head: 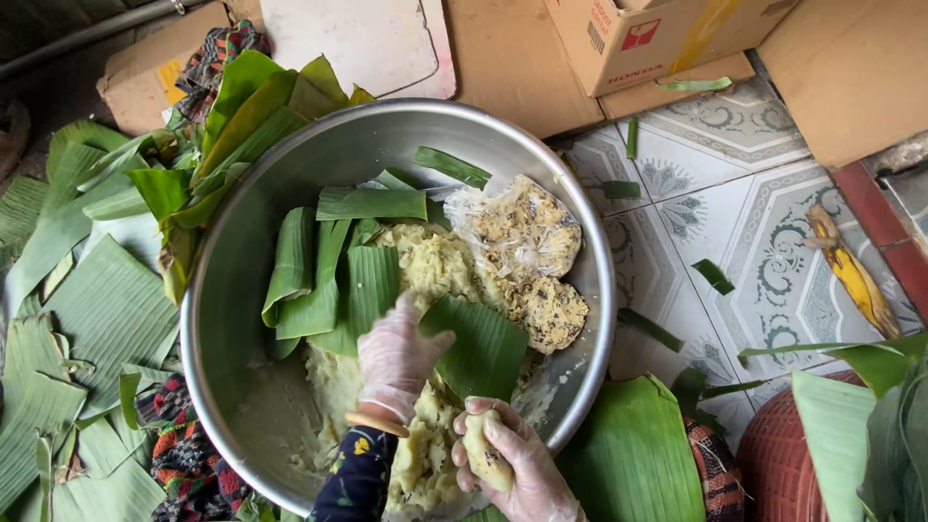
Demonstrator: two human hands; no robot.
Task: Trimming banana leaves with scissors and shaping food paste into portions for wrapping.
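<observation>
The right hand [512,464], in a clear thin glove, is curled closed around a small oblong lump of pale dough [486,454], held just above the near rim of the bowl. The left hand [398,358], gloved the same way, lies with fingers spread and flat, its fingertips on the edge of a cut banana-leaf piece [478,348] that rests on the dough mass; it grips nothing. A dark flower-print sleeve [360,478] covers the left forearm.

Both hands work inside a big round steel bowl [232,290]. In it lies a heap of yellowish dough [435,266], with more smeared toward the near side. Several folded leaf strips [319,275] are stacked on the left of the heap. To the right sit a clear plastic bag of speckled filling [517,227] and 1 loose patty of the same filling [553,311] just beside it.

Outside the bowl, whole banana leaves [97,300] cover the floor on the left, and another broad leaf [633,454] lies at the near right. Patterned floor tiles [735,213] show to the right, with cardboard boxes [657,34] along the far side.
</observation>
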